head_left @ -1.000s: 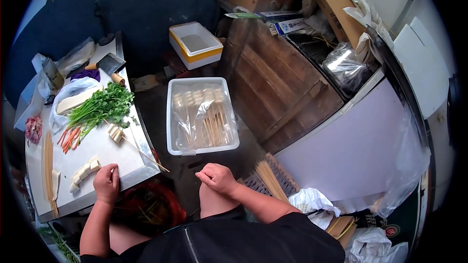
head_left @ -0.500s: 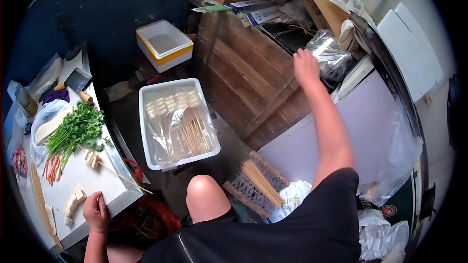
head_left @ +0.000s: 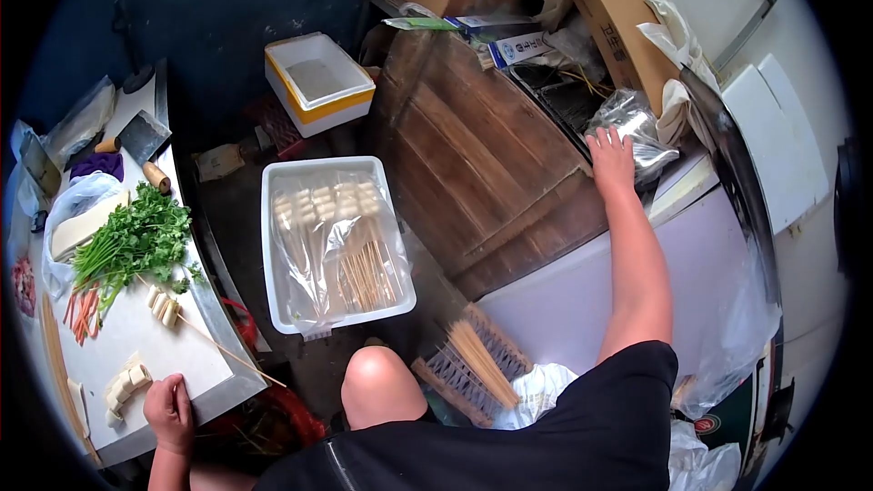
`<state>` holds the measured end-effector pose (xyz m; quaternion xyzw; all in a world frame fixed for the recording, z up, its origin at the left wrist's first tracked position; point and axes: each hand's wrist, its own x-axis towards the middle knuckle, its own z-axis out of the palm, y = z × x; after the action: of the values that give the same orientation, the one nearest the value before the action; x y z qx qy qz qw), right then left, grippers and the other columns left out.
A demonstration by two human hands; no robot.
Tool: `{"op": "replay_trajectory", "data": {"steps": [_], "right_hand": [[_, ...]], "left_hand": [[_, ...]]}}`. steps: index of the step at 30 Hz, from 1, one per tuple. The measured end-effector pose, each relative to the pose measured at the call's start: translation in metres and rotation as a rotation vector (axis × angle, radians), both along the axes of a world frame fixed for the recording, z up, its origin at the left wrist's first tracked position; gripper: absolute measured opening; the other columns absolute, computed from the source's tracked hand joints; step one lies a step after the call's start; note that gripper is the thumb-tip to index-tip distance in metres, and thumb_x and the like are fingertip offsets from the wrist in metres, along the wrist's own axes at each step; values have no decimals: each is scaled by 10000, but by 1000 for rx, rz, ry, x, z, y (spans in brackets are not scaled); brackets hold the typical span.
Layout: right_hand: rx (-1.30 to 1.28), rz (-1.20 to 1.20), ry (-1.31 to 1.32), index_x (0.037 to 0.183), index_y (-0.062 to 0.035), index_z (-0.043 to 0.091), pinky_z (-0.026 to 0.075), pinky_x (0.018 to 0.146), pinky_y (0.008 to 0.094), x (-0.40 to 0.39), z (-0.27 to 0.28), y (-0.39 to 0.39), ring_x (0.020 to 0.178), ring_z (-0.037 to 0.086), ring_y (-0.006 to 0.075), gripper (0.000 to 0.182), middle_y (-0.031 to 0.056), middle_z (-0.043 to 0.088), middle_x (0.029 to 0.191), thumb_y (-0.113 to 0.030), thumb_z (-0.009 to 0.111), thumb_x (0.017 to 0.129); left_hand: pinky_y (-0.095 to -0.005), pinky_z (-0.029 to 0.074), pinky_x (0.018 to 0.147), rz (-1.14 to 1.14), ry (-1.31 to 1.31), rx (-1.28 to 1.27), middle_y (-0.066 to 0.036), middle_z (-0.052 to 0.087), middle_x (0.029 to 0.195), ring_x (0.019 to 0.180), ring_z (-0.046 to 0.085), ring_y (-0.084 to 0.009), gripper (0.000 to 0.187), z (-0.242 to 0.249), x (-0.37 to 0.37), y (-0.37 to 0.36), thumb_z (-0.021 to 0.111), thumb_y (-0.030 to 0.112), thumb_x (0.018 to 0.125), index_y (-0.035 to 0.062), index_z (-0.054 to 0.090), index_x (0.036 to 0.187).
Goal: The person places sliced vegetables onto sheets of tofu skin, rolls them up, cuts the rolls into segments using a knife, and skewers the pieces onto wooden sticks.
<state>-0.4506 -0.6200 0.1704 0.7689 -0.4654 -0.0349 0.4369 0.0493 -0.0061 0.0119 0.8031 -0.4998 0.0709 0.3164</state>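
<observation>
My left hand is closed at the front edge of the white worktop. Whatever its fingers may hold is hidden. Just beside it lie pale rolled pieces, perhaps bean curd skin. Farther up, a skewer with pale rolls sticks out over the table edge. Stretched out to the right, my right hand has its fingers spread against a clear, shiny plastic bag. A white tray on the left of the wooden boards carries rolls on skewers under clear plastic.
Bunched green herbs, orange strips and a cleaver are on the worktop. A foam box stands behind the tray. Bare skewers lie on a crate by my knee. Cardboard boxes crowd the back right.
My right hand's fingers have spread out and come down onto the near side of the plastic bag. My left hand stays closed at the worktop edge. The view has shifted slightly.
</observation>
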Motion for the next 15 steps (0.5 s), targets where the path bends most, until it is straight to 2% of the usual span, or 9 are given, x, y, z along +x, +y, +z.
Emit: {"op": "replay_trajectory", "data": {"steps": [4, 6, 7, 8, 10, 11, 12, 14, 15], "right_hand": [[-15, 30, -11, 1226, -156, 597, 311, 1081, 496, -5, 2, 6, 1324, 432, 273, 338, 46, 538, 1329, -113, 516, 900], [4, -44, -20, 1183, -153, 614, 318, 1066, 503, -8, 2, 11, 1309, 447, 277, 310, 51, 541, 1321, -119, 534, 885], [-27, -8, -39, 1118, -147, 645, 336, 1043, 509, -12, -2, 7, 1295, 460, 283, 270, 73, 554, 1304, -120, 554, 865], [-25, -15, -35, 1118, -147, 645, 336, 1043, 509, -13, -4, 3, 1295, 460, 283, 270, 73, 554, 1304, -120, 554, 865], [-4, -85, -22, 1019, -149, 694, 347, 1026, 519, 0, 4, 10, 1263, 481, 286, 213, 78, 579, 1271, -119, 566, 851], [70, -157, 5, 938, -121, 721, 436, 948, 480, 11, 16, 13, 1171, 549, 293, 173, 111, 640, 1170, -146, 587, 831], [67, -165, 9, 938, -121, 721, 436, 948, 480, 24, 30, 12, 1171, 549, 293, 173, 111, 640, 1170, -146, 587, 831], [229, -252, -99, 941, -96, 730, 506, 858, 440, 40, 48, -2, 1007, 621, 314, 190, 146, 679, 1050, -179, 612, 817], [230, -256, -98, 941, -96, 730, 506, 858, 440, 39, 52, -16, 1007, 621, 314, 190, 146, 679, 1050, -179, 612, 817]], "left_hand": [[-376, 413, 568, -20, -13, 13, -130, 539, 704, 617, 531, -297, 111, -1, 3, 3, 610, -28, 845, 26, 626, 942], [-375, 409, 565, -19, -22, 12, -128, 535, 700, 612, 526, -295, 110, -3, 3, 4, 606, -31, 847, 25, 625, 940], [-374, 406, 564, -19, -12, 8, -130, 533, 699, 611, 521, -297, 110, -2, 2, 4, 601, -36, 850, 22, 625, 940], [-374, 404, 564, -24, 0, 6, -131, 530, 698, 609, 517, -299, 110, -2, 2, 3, 595, -41, 852, 19, 624, 940], [-368, 391, 547, -34, -22, -21, -113, 525, 694, 594, 506, -280, 129, -11, 7, 5, 617, -32, 834, 34, 627, 945], [-363, 379, 531, -23, -48, -54, -94, 520, 690, 578, 495, -262, 152, -15, 7, 4, 639, -22, 815, 49, 630, 949], [-363, 379, 531, -31, -44, -57, -94, 520, 690, 578, 495, -262, 152, -18, 6, 4, 639, -22, 815, 49, 630, 949], [-357, 410, 583, -24, -25, -10, -121, 537, 729, 631, 523, -256, 143, -14, 6, 7, 582, -38, 868, 19, 594, 998], [-350, 534, 702, -4, -58, 265, -156, 696, 912, 785, 677, -287, 215, 7, 6, 9, 614, 181, 939, 47, 686, 1091]]}}
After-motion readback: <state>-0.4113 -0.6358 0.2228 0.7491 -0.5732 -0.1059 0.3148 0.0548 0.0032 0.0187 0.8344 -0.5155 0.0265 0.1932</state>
